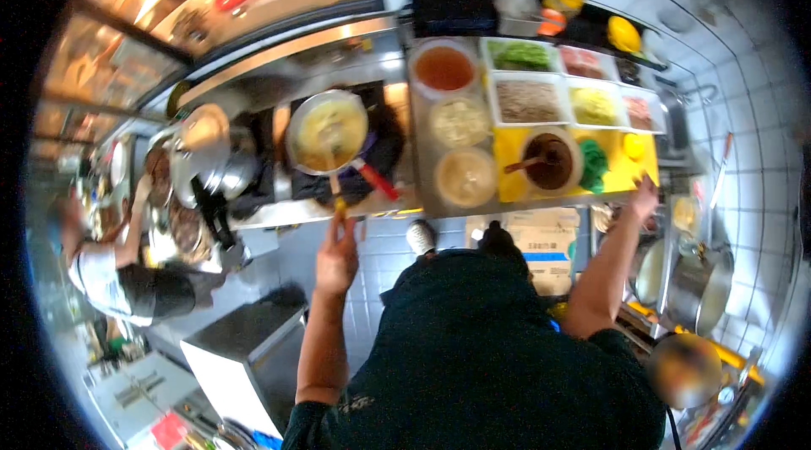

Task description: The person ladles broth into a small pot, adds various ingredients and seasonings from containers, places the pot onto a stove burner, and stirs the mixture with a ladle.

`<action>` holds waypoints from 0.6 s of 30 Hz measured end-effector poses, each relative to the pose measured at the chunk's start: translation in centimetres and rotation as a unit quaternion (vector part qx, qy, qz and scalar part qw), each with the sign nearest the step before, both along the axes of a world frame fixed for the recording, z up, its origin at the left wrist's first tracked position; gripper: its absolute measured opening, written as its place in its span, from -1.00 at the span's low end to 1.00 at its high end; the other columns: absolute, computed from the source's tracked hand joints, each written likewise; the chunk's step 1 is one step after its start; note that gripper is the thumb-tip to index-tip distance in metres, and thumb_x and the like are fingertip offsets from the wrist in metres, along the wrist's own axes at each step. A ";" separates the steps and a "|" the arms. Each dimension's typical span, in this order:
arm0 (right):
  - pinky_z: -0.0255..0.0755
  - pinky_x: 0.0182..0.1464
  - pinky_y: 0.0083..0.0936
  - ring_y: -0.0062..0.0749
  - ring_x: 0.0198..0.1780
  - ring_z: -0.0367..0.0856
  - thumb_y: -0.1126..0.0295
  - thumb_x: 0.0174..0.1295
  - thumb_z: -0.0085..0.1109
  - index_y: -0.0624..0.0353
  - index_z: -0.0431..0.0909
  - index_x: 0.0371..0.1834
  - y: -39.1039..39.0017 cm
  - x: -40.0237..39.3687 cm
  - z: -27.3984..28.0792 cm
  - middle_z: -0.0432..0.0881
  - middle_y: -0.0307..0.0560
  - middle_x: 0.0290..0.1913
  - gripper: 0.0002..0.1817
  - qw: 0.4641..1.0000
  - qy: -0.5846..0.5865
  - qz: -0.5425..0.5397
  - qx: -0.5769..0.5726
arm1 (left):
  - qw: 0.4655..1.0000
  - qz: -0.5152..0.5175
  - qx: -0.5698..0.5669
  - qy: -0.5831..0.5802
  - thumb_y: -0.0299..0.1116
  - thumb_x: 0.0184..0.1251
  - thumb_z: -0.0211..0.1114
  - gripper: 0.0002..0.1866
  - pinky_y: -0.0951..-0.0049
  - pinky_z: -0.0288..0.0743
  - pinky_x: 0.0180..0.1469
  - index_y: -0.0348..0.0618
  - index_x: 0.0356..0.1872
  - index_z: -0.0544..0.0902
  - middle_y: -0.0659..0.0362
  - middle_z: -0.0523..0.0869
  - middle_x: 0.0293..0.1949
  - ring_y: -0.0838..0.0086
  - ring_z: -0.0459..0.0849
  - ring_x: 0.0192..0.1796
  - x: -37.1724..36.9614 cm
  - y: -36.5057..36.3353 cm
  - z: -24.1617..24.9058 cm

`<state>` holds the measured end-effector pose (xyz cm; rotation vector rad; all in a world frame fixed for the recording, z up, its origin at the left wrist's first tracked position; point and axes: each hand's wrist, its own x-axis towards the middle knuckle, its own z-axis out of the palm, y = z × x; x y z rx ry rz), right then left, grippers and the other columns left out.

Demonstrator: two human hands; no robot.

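In the head view my left hand (338,260) is closed around the handle of a long wooden-handled stirring tool (332,164). The tool's far end rests in a pan (293,136) of pale yellow food on the stove; its shape is blurred. The pan's red handle (376,180) points toward me, just right of my left hand, which does not grip it. My right hand (645,196) lies at the right front corner of a yellow cutting board (512,154), fingers extended and seemingly holding nothing. Close to it are a small yellow container (634,146) and a green cloth-like item (594,167).
White trays (528,101) of chopped ingredients stand behind the board. A pot of brown sauce (553,164) with a spoon sits on it. Left of it are a bowl of orange-red liquid (444,68) and two pale-filled tubs (465,177). Another person (127,281) works at far left beside large pots (207,167).
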<state>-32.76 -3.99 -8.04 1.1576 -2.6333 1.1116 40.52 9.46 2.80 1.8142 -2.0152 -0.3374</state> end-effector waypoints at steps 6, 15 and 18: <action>0.61 -0.21 -0.42 -0.20 -0.27 0.73 0.34 0.35 0.24 0.18 0.69 -0.11 -14.2 11.6 7.6 0.74 0.03 -0.18 -0.82 0.951 -0.002 0.257 -0.173 | 0.991 0.034 -0.064 -0.116 -0.58 0.35 0.20 -0.63 0.15 0.73 -0.13 -0.22 0.17 0.62 -0.20 0.57 0.24 -0.07 0.75 0.01 -3.0 -2.3 -1.2; 0.51 0.19 -0.15 -0.04 0.08 0.62 0.36 0.32 0.24 0.21 0.71 -0.04 -23.4 15.3 6.6 0.70 0.00 0.05 -0.77 0.827 0.143 0.543 0.024 | 0.992 0.030 -0.110 -0.060 -0.61 0.24 0.30 -0.59 0.22 0.73 -0.10 -0.19 0.15 0.66 -0.15 0.64 0.18 0.02 0.78 -0.03 -19.9 -7.6 7.4; 0.49 0.25 -0.13 -0.03 0.14 0.60 0.34 0.35 0.22 0.19 0.70 0.04 -24.9 15.9 5.0 0.66 0.01 0.13 -0.73 0.796 0.195 0.568 0.076 | 0.992 -0.064 -0.094 0.046 -0.58 0.22 0.29 -0.60 0.21 0.71 -0.07 -0.22 0.13 0.66 -0.19 0.63 0.16 0.04 0.77 -0.02 -26.9 -12.5 7.1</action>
